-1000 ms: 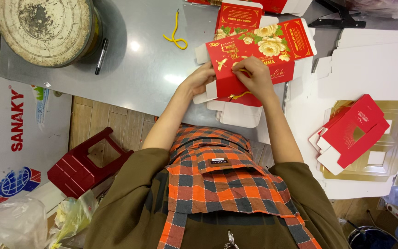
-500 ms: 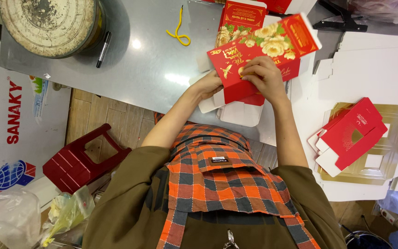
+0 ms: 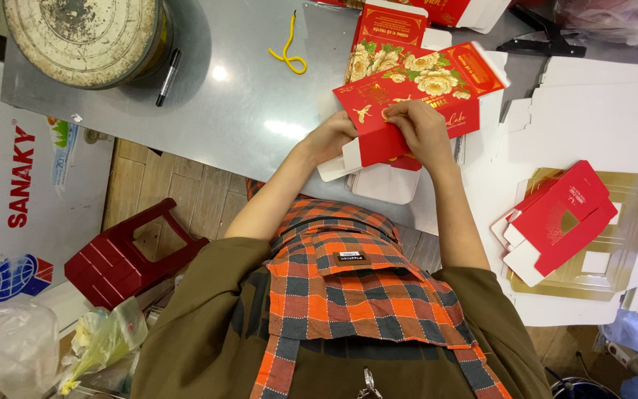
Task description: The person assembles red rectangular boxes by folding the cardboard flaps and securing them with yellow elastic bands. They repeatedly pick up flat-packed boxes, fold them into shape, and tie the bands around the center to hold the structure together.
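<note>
- Grey worktable, upper frame: the red flowered carton now stands folded up off it, no longer flat.
- Right hand pinches its top edge.
- Left hand clasps its side flap.

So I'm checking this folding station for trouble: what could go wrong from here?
The red carton is held by both hands, left hand and right hand, above the metal table edge; a slip could drop it. The white flat stack overhangs on the right and might slide.
</note>
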